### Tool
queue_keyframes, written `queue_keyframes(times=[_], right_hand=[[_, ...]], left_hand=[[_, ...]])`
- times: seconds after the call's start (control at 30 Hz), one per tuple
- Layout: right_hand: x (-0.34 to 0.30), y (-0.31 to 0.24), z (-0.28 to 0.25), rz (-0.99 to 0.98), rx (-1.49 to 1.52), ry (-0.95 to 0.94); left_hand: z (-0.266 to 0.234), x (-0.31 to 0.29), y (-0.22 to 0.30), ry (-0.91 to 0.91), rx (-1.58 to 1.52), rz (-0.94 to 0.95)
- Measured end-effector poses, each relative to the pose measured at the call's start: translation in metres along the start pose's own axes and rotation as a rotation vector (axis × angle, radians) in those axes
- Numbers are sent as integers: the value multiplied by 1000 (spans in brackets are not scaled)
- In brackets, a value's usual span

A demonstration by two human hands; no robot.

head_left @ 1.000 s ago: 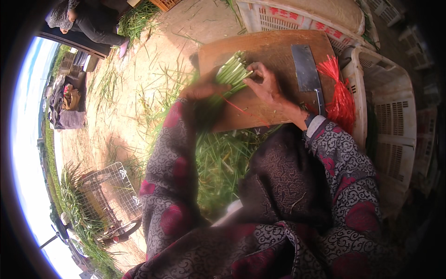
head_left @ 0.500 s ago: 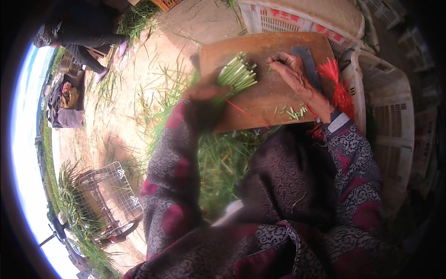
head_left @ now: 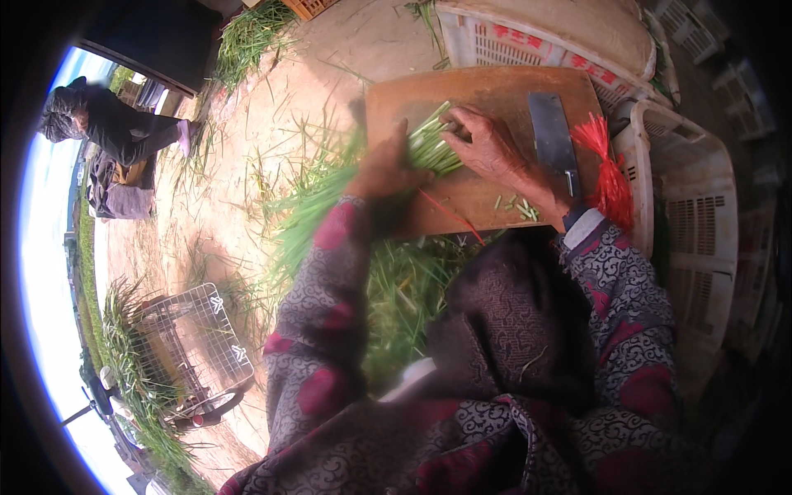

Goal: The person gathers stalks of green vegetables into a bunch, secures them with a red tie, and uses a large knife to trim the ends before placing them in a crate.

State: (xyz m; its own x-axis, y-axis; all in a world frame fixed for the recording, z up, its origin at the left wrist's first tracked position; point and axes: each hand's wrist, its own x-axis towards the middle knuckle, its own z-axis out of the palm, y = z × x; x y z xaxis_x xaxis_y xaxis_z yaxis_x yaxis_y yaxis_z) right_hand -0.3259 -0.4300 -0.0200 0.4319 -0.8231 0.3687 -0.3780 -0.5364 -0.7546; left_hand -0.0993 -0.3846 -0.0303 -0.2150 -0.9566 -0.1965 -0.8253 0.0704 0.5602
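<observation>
My left hand (head_left: pixel 386 169) is closed around a bunch of chives (head_left: pixel 431 147), whose pale cut ends point to the right over a brown wooden board (head_left: pixel 487 87). The long green leaves (head_left: pixel 309 219) trail off beyond the board's left edge. At the cut ends, the curled fingers of my right hand (head_left: pixel 495 153) are pinched together; what is in them, if anything, is too small to make out. A cleaver (head_left: pixel 551 132) lies flat on the board to the right of that hand. Short cut stem pieces (head_left: pixel 520 208) and a thin red tie (head_left: pixel 450 210) lie by the near edge.
A bundle of red ties (head_left: pixel 606 177) hangs at the board's right, beside a white plastic crate (head_left: pixel 701 210). Another crate (head_left: pixel 503 45) stands behind. Loose greens (head_left: pixel 412 289) lie below the board. At left are a wire basket (head_left: pixel 198 334) and a bending person (head_left: pixel 115 124).
My right hand has moved left from above the board to the bunch's cut ends. The left hand has turned slightly with the bunch. The person at far left has shifted left.
</observation>
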Motion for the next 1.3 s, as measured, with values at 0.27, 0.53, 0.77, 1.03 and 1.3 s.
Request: queue_keyframes(times=[0.27,0.53,0.77,1.03,1.3], right_hand=[[-18,-23,37,-156,-183,-116],[-28,-16,-55,178,-48,-287],[-18,-21,6,-132,-244,-67],[-7,23,34,-252,-557,5],[1,60,-41,100,-318,115]], left_hand=[[3,-8,11,66,-80,30],[5,-56,-18,232,256,47],[12,-60,5,321,364,23],[18,-58,6,328,378,19],[24,-62,1,384,403,53]])
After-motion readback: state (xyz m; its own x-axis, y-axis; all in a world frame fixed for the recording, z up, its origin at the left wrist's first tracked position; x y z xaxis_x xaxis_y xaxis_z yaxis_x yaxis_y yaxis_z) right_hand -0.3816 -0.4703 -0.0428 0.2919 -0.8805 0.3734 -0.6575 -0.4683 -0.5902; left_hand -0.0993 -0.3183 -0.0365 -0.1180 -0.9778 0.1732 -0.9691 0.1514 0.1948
